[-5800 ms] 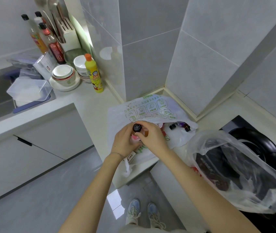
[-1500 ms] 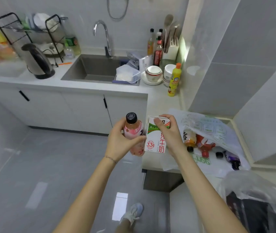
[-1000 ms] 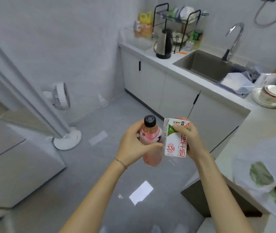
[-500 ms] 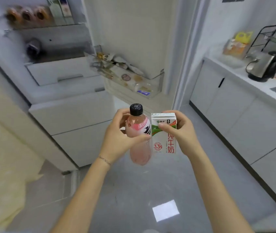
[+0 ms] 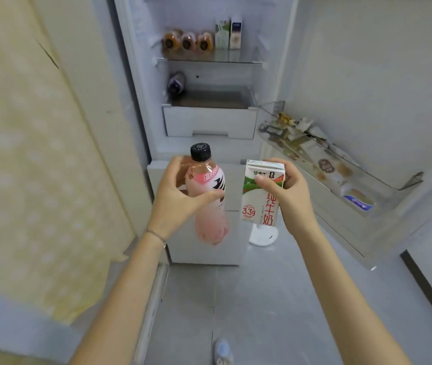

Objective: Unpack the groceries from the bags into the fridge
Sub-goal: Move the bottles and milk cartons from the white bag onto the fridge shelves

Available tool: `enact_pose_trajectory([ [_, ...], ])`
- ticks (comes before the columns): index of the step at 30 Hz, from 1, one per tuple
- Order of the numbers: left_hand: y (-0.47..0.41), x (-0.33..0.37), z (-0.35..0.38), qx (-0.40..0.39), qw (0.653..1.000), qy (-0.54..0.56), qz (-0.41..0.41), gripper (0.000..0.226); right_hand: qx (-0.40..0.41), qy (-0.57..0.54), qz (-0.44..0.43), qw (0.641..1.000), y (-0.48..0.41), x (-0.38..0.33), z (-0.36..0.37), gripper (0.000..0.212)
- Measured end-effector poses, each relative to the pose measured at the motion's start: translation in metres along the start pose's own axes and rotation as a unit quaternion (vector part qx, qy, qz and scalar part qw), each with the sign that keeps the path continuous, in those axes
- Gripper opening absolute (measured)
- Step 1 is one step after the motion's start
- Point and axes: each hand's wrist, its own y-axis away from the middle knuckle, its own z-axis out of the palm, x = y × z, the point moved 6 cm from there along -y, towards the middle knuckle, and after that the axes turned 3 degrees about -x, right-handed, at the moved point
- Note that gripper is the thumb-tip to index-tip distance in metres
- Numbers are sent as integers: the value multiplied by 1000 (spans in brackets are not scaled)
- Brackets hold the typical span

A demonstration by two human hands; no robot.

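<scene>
My left hand (image 5: 176, 196) grips a pink drink bottle (image 5: 210, 206) with a black cap, held upright. A white and green milk carton (image 5: 261, 198) with red characters is in my right hand (image 5: 292, 196). Both are held at chest height in front of the open fridge (image 5: 209, 119). Its upper glass shelf (image 5: 209, 59) carries three round wrapped items (image 5: 187, 43) and two cartons (image 5: 229, 32). On the lower shelf (image 5: 209, 100) lies one dark bottle (image 5: 175, 81), above a white drawer (image 5: 209, 122).
The fridge door (image 5: 367, 88) stands open to the right, its door bin (image 5: 323, 159) full of small packets. A pale yellow cloth (image 5: 33, 154) hangs at the left. A white fan base (image 5: 263, 235) stands on the grey floor below the carton.
My view has swung from the counter and bags round to face the open fridge squarely. Both hands still hold the bottle and carton, now a little further apart.
</scene>
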Motion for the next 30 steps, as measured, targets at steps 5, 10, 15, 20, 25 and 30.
enact_pose_trajectory([
  [5,-53,-18,-22,48,998,-20,18,61,-21,-9,-3,1000,-69,7,15,29],
  [10,-109,-28,-35,88,995,-38,24,61,-29,-28,-22,999,-142,12,34,31],
  [15,-159,-43,-46,140,990,-6,30,68,-54,-51,-11,997,-200,19,52,29],
  [20,-214,-56,-53,156,987,-8,40,61,-26,-79,3,997,-250,32,63,29],
  [25,-276,-79,-63,138,989,-23,43,54,-21,-57,4,998,-294,48,72,34],
  [30,-334,-110,-73,130,989,-16,65,58,0,-51,1,999,-340,66,84,34],
])
